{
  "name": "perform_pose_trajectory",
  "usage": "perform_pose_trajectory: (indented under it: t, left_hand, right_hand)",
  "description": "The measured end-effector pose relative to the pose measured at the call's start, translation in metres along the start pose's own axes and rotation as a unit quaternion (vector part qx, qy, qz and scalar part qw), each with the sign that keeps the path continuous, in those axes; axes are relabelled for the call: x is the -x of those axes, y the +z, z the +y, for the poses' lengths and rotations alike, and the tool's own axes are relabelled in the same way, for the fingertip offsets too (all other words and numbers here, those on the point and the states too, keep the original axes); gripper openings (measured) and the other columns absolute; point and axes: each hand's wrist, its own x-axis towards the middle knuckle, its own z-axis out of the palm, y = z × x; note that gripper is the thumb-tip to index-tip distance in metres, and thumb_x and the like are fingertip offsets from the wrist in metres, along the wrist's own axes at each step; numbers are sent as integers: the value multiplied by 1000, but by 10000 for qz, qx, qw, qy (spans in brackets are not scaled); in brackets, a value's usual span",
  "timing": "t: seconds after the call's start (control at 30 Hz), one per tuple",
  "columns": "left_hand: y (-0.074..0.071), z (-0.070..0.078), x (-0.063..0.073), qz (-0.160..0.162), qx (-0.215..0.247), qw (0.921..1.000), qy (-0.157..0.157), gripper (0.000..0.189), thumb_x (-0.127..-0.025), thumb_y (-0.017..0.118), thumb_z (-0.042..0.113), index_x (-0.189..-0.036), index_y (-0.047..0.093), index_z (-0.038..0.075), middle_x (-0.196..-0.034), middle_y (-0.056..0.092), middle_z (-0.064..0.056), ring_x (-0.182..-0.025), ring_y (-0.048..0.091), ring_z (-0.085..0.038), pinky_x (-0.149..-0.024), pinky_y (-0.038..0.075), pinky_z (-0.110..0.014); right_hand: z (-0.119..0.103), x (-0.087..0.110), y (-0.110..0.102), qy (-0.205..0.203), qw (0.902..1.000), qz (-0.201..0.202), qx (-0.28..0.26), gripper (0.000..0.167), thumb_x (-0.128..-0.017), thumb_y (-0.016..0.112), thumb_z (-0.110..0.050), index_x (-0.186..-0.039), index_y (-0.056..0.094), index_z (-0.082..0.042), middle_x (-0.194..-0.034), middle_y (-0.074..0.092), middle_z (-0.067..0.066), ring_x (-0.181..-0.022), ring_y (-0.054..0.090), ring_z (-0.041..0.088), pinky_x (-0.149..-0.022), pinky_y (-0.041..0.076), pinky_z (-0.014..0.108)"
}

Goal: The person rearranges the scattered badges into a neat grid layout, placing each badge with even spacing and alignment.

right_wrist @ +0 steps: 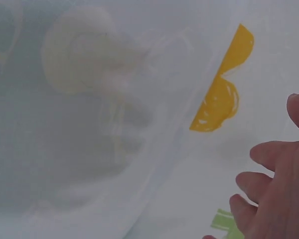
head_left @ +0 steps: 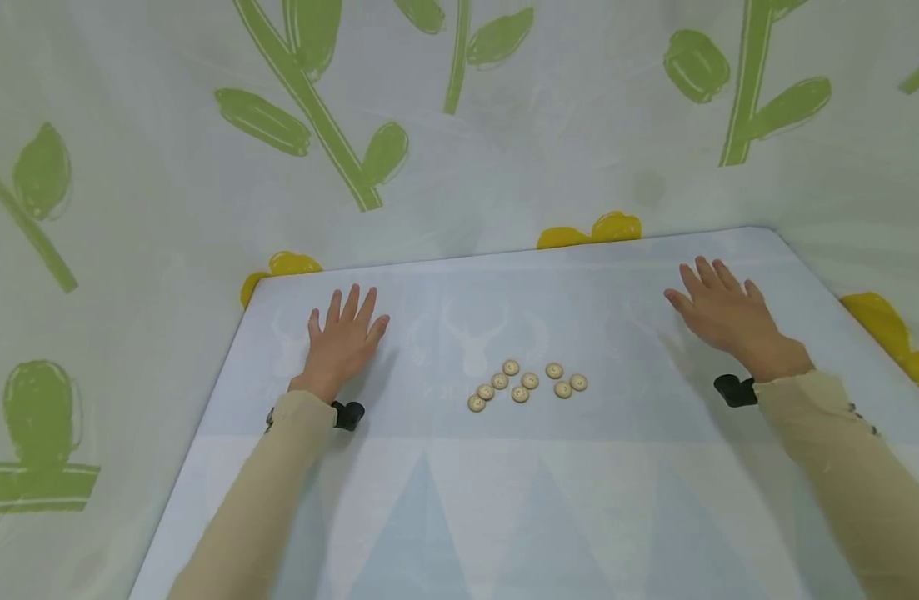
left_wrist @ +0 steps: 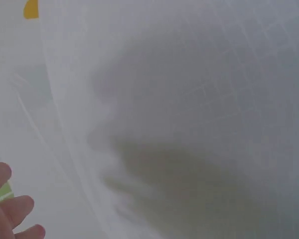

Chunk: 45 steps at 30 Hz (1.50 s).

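Several round beige buttons [head_left: 520, 394] lie flat near the middle of the pale table [head_left: 444, 333], a larger bunch at the left and a smaller one at the right. My left hand [head_left: 341, 343] is held over the table's left side, fingers spread, with nothing in it. Over the far right part, my right hand [head_left: 731, 318] is spread the same way and holds nothing. Both hands are well apart from the buttons. Only fingertips of the left hand [left_wrist: 12, 206] show in the left wrist view; the right wrist view has the right hand [right_wrist: 284, 189] at its edge.
The table's rounded far right corner [head_left: 766, 232] and back edge border a white backdrop [head_left: 504, 183] printed with green stems and leaves. Yellow flower shapes [head_left: 616, 227] peek out behind the edge. Black wrist straps [head_left: 348, 415] sit at both beige sleeves.
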Motion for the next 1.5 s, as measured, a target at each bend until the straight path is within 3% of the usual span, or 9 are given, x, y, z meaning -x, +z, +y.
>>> perform_pose_trajectory:
  t: [0.2,0.37,0.43,0.57,0.7,0.87,1.03,1.2,1.5]
  left_hand:
    - [2,6,11,224,711,9970,187,53,-93,36,45,-134,40,12,-140,33,-12,-128,26,-31,-99,23,-51]
    - [4,19,19,359,1843,9815,367,39,-91,48,37,-122,53,15,-121,53,-5,-110,47,-24,-91,37,-42]
    - [7,27,21,236,2169,9746,509,35,-90,49,36,-117,57,16,-114,57,-1,-103,51,-20,-87,40,-39]
    - [18,46,26,-366,2528,9638,757,29,-88,53,38,-107,62,18,-102,60,7,-95,54,-12,-84,42,-33]
    - [31,62,29,-925,2477,9579,1116,32,-82,60,42,-104,62,18,-114,55,4,-110,47,-16,-92,35,-35]
    - [43,75,31,-1306,1962,9622,1364,39,-72,67,48,-100,60,21,-143,28,-7,-132,16,-27,-104,16,-43]
    - [49,82,32,-1171,1609,9706,1355,37,-67,73,46,-92,57,24,-146,16,-12,-133,3,-34,-104,10,-49]
    - [53,88,29,-1035,1606,9715,1406,34,-66,75,41,-90,58,24,-145,16,-15,-132,2,-38,-104,8,-50]
    - [56,94,24,-1034,1616,9726,1310,21,-71,73,33,-85,59,28,-146,17,-11,-133,0,-37,-103,4,-53]
  right_hand:
    - [-3,4,13,-185,9992,213,-285,73,-94,15,-51,-139,11,6,-144,2,27,-131,-2,40,-100,6,57]
    - [-10,9,16,-252,9925,678,-984,65,-94,24,-49,-139,25,-2,-139,29,23,-124,26,42,-95,20,57]
    - [-14,10,19,-279,9890,792,-1216,60,-94,28,-47,-137,31,-6,-131,41,20,-115,38,41,-90,28,56]
    - [-24,10,29,-426,9821,917,-1591,49,-94,36,-40,-131,42,-9,-112,58,12,-99,53,30,-78,41,48]
    - [-38,10,42,-524,9761,796,-1954,41,-94,39,-35,-127,48,-11,-103,63,8,-93,57,23,-72,45,40]
    - [-58,9,52,-783,9673,519,-2357,39,-94,41,-34,-124,50,-10,-100,63,7,-92,58,23,-75,44,41]
    - [-78,-1,56,-945,9594,320,-2640,39,-94,42,-35,-123,51,-11,-98,64,6,-92,57,24,-79,42,42]
    - [-90,-6,53,-1017,9612,124,-2562,39,-94,41,-36,-123,51,-12,-93,64,5,-91,55,23,-80,41,42]
    - [-109,-15,52,-1321,9547,-398,-2635,39,-91,48,-35,-122,52,-12,-101,63,4,-95,55,19,-83,41,41]
